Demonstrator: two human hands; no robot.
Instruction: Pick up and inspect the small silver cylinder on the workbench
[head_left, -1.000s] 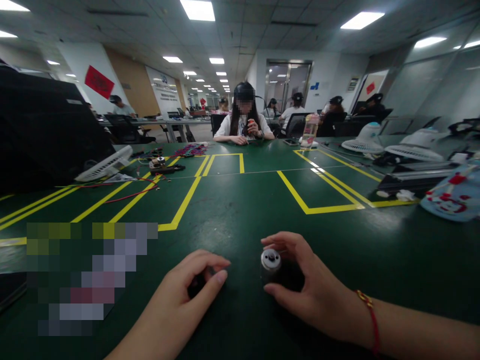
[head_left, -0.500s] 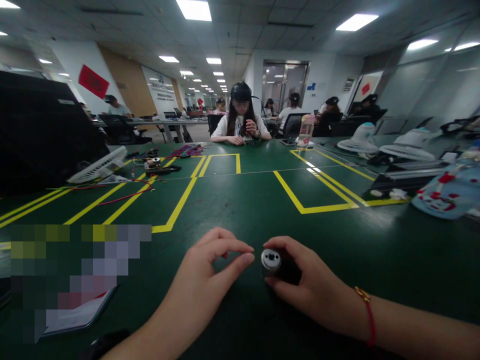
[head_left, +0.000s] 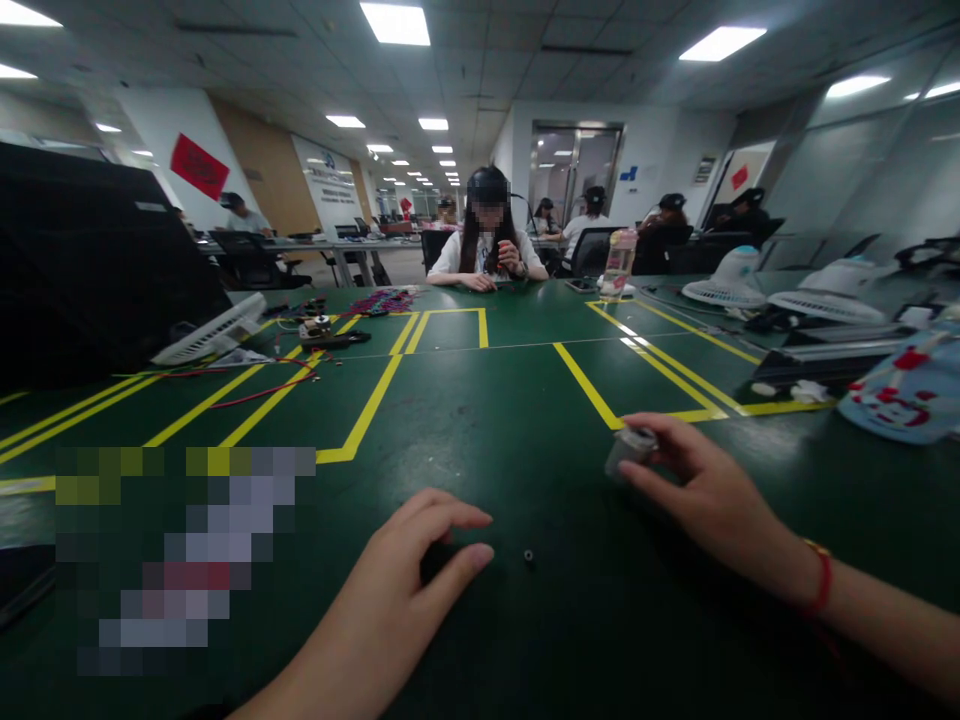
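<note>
My right hand [head_left: 694,485] grips a small cylindrical metal motor [head_left: 627,452] between thumb and fingers. It is near the corner of a yellow tape outline, right of the middle of the green table. Motion blurs the motor a little. My left hand [head_left: 424,570] is nearer to me, left of the middle, its thumb and fingertips apart with nothing between them. Just right of its fingertips is a tiny dark ring-shaped part [head_left: 528,557] with a pale centre, which no hand touches. Its exact kind is too small to tell.
Yellow tape lines [head_left: 375,400] mark the green table [head_left: 480,420]. Wires and small parts [head_left: 322,330] are at the back left, beside a white fan [head_left: 214,330]. Fans [head_left: 724,280] and a blue patterned container [head_left: 904,390] stand at the right. A person [head_left: 487,240] sits opposite.
My right hand has carried the motor away to the right and farther from me. The tiny ring-shaped part now shows on the table. My left thumb and fingertips have spread apart.
</note>
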